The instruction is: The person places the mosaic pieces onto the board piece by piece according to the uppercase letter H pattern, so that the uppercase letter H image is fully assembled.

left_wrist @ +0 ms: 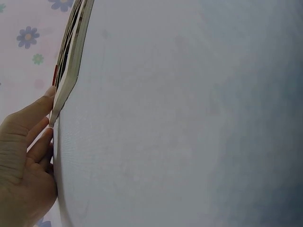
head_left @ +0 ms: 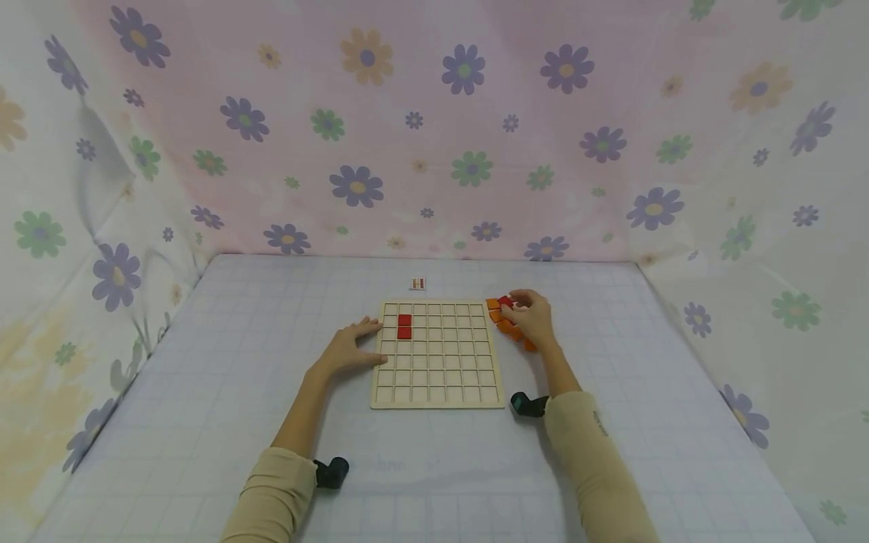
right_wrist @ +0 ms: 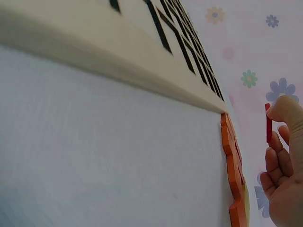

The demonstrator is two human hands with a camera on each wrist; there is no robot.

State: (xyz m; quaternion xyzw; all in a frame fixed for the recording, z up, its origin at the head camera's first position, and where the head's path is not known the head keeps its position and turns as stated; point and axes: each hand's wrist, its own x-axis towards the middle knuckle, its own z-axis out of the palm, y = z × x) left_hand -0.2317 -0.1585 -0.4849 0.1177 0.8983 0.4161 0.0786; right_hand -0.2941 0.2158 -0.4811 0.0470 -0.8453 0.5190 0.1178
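A square wooden grid board lies flat on the table, with two red tiles in neighbouring cells of one column near its upper left. My left hand rests at the board's left edge, thumb and fingers spread apart and touching the rim. In the left wrist view the left thumb lies against the edge of the board. Above a pile of orange tiles beside the board's right edge, my right hand pinches a red tile between thumb and fingers. The right hand partly covers the pile.
A small printed card lies behind the board. The table has a pale cloth on it, and flower-patterned cloth walls stand at the back and sides. Dark wrist cameras sit on both forearms.
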